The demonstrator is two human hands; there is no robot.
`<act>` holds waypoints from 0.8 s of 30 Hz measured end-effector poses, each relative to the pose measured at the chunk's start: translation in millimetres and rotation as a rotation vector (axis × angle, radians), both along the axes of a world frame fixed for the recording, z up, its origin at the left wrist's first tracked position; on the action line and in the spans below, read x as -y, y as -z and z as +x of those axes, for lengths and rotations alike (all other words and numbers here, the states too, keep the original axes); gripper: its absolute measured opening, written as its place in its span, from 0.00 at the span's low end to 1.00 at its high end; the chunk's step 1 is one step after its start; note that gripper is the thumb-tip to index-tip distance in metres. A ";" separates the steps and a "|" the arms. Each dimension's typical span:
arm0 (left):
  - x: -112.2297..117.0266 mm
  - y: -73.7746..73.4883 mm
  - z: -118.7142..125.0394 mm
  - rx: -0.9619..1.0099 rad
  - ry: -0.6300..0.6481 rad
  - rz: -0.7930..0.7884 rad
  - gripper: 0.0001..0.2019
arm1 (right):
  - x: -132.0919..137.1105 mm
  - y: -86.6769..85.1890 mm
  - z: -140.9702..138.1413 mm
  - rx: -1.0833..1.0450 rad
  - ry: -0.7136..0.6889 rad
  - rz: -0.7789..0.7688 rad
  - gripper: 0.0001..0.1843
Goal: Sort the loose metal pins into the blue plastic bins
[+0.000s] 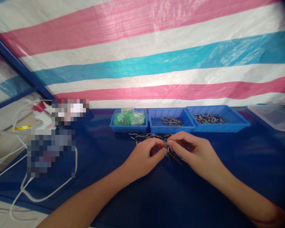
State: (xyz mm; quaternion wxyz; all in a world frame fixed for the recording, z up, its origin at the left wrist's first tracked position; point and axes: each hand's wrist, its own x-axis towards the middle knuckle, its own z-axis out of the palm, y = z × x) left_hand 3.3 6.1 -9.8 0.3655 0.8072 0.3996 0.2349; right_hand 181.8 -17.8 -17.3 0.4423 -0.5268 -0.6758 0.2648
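My left hand [148, 155] and my right hand [196, 152] meet fingertip to fingertip above the blue table. Thumb and forefinger of each are pinched on a small thin metal pin [167, 147], which the fingertips mostly cover. Beneath and behind the hands lies a loose pile of thin metal pins [142, 136], dark and silvery, pointing in many directions. Part of the pile is hidden by my fingers.
Behind the pile stand three blue bins: the left bin [129, 129] with green and clear bags, the middle bin [154, 128] and the right bin [237, 123] with loose pins. A clear plastic lid [273, 117] lies right. White cables [49, 198] loop at left.
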 end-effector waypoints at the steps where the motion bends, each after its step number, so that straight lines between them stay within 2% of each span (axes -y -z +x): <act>1: 0.3 0.3 0.0 -0.003 0.007 0.016 0.08 | 0.7 -0.4 -0.9 0.012 -0.006 0.007 0.09; 4: -0.1 0.6 -1.1 0.006 -0.007 0.080 0.07 | 2.2 -2.9 -2.2 0.034 -0.045 0.036 0.08; 11: -4.8 -6.7 -5.5 0.031 -0.160 0.182 0.08 | -0.4 -6.5 2.6 0.090 -0.067 0.086 0.06; 15: -2.8 -8.9 -4.8 0.037 -0.140 0.207 0.07 | 0.3 -3.4 -1.1 0.146 -0.159 0.124 0.05; 18: -2.7 -10.3 -5.9 -0.013 -0.096 0.232 0.09 | -0.6 -2.5 -0.9 0.155 -0.156 0.117 0.06; 21: -5.6 -15.6 -12.5 -0.194 -0.035 0.329 0.15 | -7.9 -5.7 14.8 0.190 0.004 0.101 0.05; 24: -8.4 -23.7 -24.1 -0.502 0.024 0.440 0.15 | -20.5 -12.4 47.7 0.311 0.360 0.143 0.06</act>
